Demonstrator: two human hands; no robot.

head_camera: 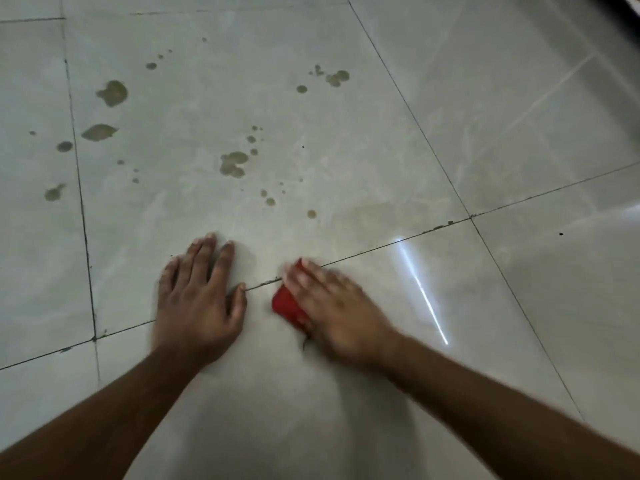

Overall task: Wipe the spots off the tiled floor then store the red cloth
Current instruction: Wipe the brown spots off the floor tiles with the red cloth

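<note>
No writing or brand can be read. The tiled floor [381, 140] is seen as pale glossy squares with dark grout lines, a streak of reflected light [422, 289] lying at four o'clock. Brownish spots [233, 163] are scattered from nine to twelve o'clock. The left hand [199, 299] is laid flat on the tile, fingers straight, nothing grasped. The right hand [337, 310], blurred, is pressed with extended fingers on the red cloth [289, 308], which is pinned against the floor near centre, well apart from the spots.
</note>
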